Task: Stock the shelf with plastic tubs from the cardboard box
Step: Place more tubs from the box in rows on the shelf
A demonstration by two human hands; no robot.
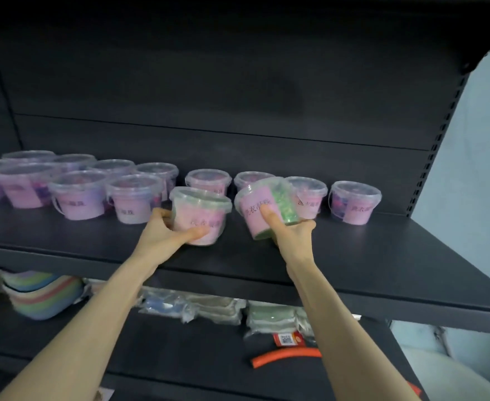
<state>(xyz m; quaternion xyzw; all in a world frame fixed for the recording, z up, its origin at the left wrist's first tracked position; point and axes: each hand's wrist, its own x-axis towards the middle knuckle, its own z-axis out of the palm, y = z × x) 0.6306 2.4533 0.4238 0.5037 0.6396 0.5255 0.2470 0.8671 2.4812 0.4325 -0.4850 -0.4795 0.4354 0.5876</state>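
Both my hands are up at the dark shelf, each holding a clear plastic tub with a pink label. My left hand grips a tub with pale pink contents, tilted slightly at the shelf's middle. My right hand holds a tub with green contents, tilted to the left, its index finger along the label. Several more lidded tubs stand in rows along the back and left of the shelf, and one tub is farthest right. The cardboard box is out of view.
The shelf surface right of the last tub is bare up to the slotted upright. On the lower shelf lie stacked pastel bowls, several wrapped packets and an orange tube.
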